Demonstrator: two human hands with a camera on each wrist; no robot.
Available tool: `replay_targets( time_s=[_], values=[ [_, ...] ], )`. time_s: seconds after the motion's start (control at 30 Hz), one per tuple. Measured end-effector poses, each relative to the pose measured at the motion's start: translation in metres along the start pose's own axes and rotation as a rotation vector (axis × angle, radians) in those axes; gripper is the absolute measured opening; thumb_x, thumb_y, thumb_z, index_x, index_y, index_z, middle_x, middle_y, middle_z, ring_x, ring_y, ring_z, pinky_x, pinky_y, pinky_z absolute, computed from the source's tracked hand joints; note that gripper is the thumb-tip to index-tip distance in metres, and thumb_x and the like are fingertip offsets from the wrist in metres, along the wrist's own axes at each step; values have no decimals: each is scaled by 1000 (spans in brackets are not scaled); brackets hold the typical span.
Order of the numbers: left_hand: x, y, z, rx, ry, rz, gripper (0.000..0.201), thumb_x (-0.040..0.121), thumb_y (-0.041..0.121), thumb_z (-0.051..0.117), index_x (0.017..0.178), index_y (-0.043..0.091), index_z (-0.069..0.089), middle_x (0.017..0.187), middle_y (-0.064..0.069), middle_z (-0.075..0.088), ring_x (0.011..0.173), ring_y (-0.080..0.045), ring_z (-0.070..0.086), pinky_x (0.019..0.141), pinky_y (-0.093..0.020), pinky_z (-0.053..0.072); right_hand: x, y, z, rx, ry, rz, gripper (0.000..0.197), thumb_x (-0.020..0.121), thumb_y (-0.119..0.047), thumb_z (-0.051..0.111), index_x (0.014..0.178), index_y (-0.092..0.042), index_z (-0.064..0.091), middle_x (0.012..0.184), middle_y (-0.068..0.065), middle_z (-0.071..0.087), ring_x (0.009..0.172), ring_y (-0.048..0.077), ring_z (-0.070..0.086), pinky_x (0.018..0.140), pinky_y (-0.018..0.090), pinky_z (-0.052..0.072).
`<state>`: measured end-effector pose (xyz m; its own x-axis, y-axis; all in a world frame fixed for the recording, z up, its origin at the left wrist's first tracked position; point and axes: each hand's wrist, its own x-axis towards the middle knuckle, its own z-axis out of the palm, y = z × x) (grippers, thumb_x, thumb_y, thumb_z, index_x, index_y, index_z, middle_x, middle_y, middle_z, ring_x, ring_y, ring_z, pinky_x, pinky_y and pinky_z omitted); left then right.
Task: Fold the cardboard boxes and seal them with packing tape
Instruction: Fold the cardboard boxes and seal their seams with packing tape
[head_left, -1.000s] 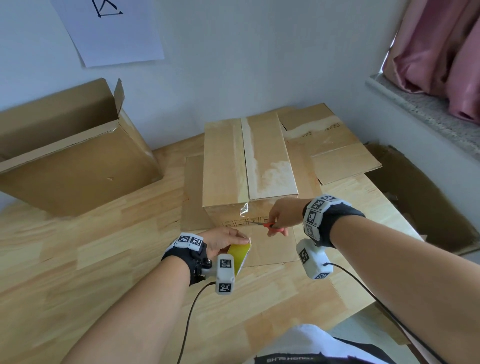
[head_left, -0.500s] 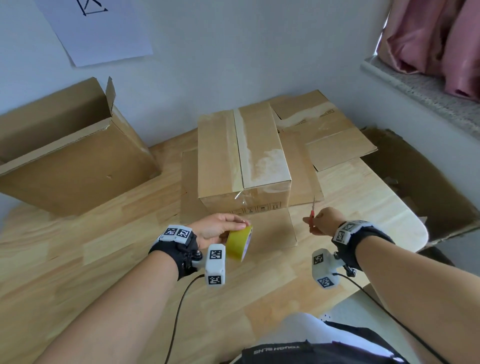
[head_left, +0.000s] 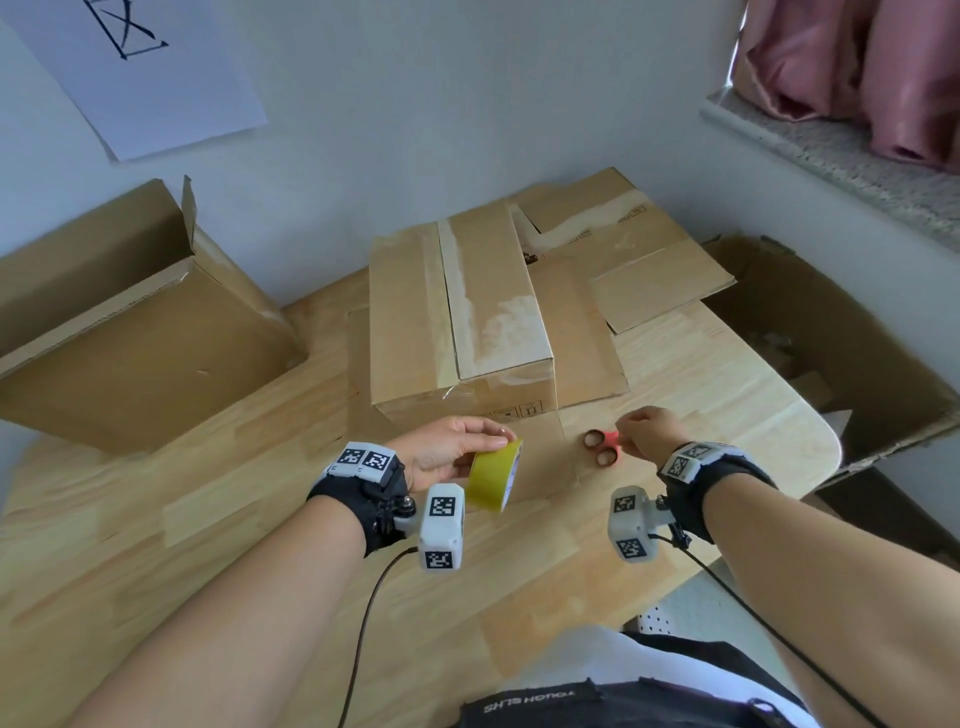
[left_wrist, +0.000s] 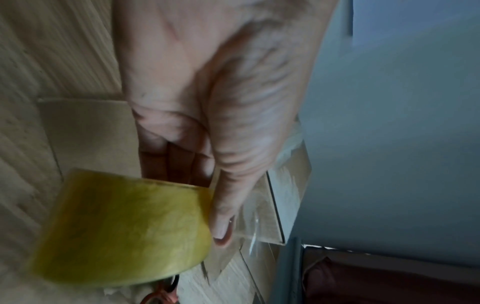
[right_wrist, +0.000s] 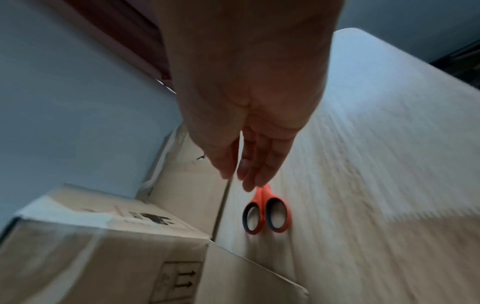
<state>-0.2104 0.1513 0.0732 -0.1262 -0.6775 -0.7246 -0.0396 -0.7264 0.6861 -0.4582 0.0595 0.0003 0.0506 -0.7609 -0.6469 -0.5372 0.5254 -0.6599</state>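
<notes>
Already taped: centre box (head_left: 457, 312); left hand (head_left: 447, 454) grips tape roll (head_left: 494, 475); right hand (right_wrist: 249, 115) slack above scissors (right_wrist: 267, 214); flattened cardboard (head_left: 639, 254) unfolded

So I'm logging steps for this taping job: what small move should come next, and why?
Probably set the tape roll down. The box already has tape across its top seam, the scissors lie on the table by the open right hand, and only the left hand holds anything.
</notes>
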Motion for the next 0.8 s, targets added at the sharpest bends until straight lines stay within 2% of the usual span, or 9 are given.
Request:
replay_targets(
  time_s=[0.03,0.1,0.17,0.27,0.37,0.47,0.63,0.73,0.8],
  values=[
    [2,4,3,-5,-8,5,14,91,8,60,100,15,67,94,0,68,84,-11,62,73,-21,52,-5,-7,-2,102,-42,-23,23,91,-4,53,101,16,59,80,17,59,76,29,61,82,42,53],
    [7,11,11,-17,-29,15,18,91,7,59,104,15,67,96,-1,68,87,-12,63,76,-22,53,-18,-23,-7,348,-220,-13,15,95,-7,51,100,6,59,85,14,57,73,23,61,68,32,54],
    [12,19,18,-32,-43,30,21,91,4,58,108,14,66,99,-3,68,88,-13,64,76,-23,54,-32,-36,-10,424,-438,-2,16,97,-17,51,100,-4,59,92,12,59,78,22,63,58,26,55],
    [20,28,30,-74,-43,57,26,91,1,57,113,11,64,102,-7,68,90,-16,66,80,-25,56,-42,-47,-12,366,-617,-36,17,96,-24,52,105,-10,59,103,9,61,87,23,66,61,25,55],
    [29,35,42,-118,-24,87,31,91,-3,54,119,8,62,106,-10,67,93,-18,66,81,-27,57,-39,-52,-13,432,-591,-79,4,95,-9,53,97,-10,56,93,7,63,76,18,67,61,24,55],
    [34,43,51,-148,7,119,35,91,-5,52,124,6,58,106,-10,66,92,-18,66,79,-26,57,-37,-57,-17,457,-555,-110,6,94,-3,52,92,-9,54,85,8,61,72,18,64,62,24,56],
    [38,55,63,-125,12,145,36,93,-3,51,126,7,57,110,-12,65,95,-19,65,84,-28,55,-37,-62,-23,496,-441,-112,12,93,0,51,83,-8,52,77,7,58,64,15,60,54,19,53],
    [38,60,72,22,1,135,37,95,3,51,129,15,57,111,-11,63,95,-20,64,87,-29,55,-36,-63,-35,420,-413,-136,12,94,0,50,84,-7,53,79,8,58,69,17,59,59,21,54],
    [41,64,78,182,-9,135,39,97,6,51,132,22,54,106,-6,62,88,-18,64,89,-31,53,-32,-63,-45,343,-353,-144,14,93,2,51,82,-6,55,77,9,57,68,18,58,60,22,54]
  ],
)
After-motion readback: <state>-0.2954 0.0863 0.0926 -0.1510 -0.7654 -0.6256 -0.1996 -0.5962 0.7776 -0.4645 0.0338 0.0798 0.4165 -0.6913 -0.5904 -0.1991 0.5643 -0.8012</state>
